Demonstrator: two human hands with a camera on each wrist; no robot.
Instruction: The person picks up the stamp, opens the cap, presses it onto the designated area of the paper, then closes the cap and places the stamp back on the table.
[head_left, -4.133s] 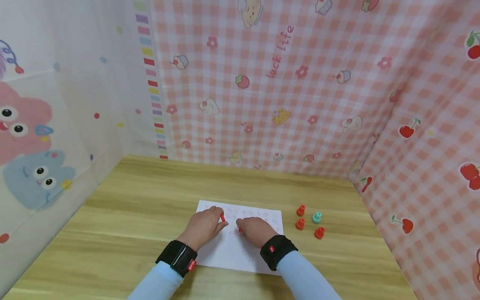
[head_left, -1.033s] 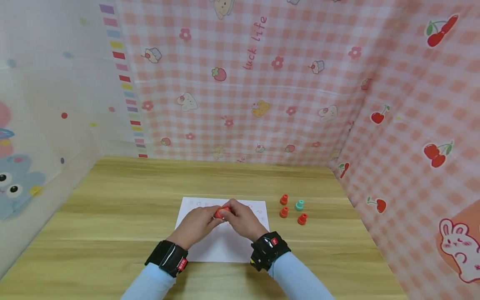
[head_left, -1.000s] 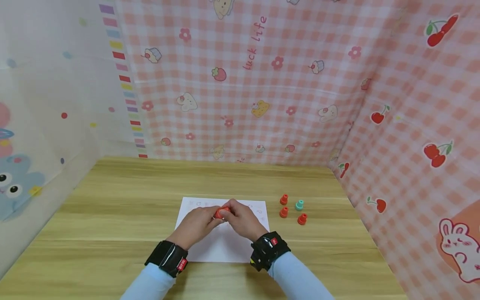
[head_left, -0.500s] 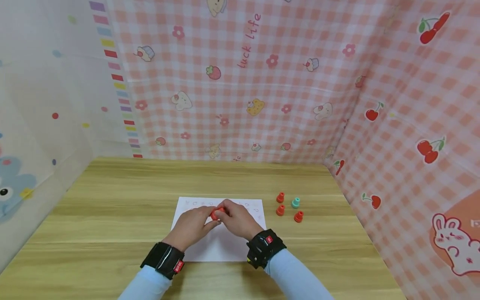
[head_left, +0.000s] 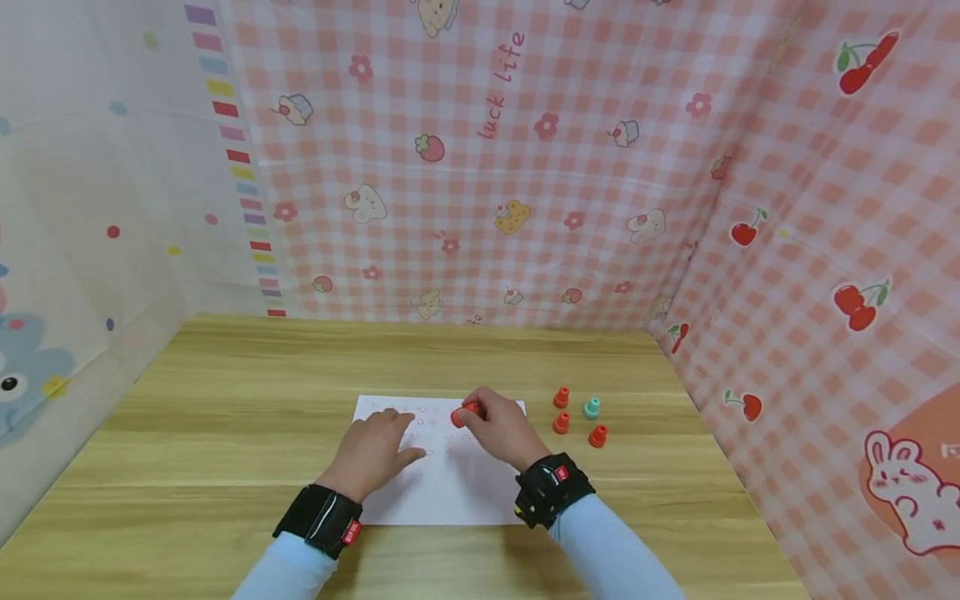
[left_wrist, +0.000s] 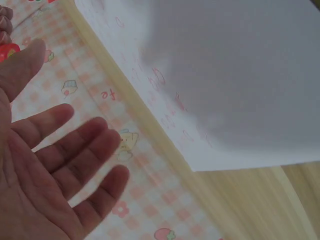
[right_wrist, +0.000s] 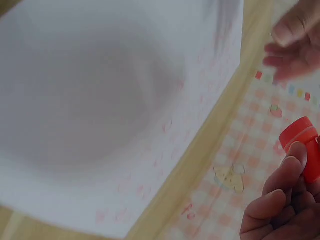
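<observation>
My right hand (head_left: 504,431) pinches a small red stamp (head_left: 461,415) between thumb and fingers, raised over the sheet of paper (head_left: 442,492). In the right wrist view, the stamp's wide end (right_wrist: 299,132) has a pale seam around it and looks capped. My left hand (head_left: 370,450) hovers above the paper's left part, with its fingers apart and nothing in them. Small printed red marks (left_wrist: 156,77) run in rows along the far part of the paper. From the left wrist, the spread fingers (left_wrist: 95,150) and open palm show plainly.
Right of the paper stand several more stamps: a red stamp (head_left: 562,397) at the back, another red stamp (head_left: 562,423) before it, a teal stamp (head_left: 592,408) and a red stamp (head_left: 597,436) at right. Patterned cloth (head_left: 450,192) hangs behind the wooden table (head_left: 247,400).
Earlier, each hand held a red piece; then both met on the one red stamp. Now my left hand has let go and drawn left, while my right hand has moved right with the stamp.
</observation>
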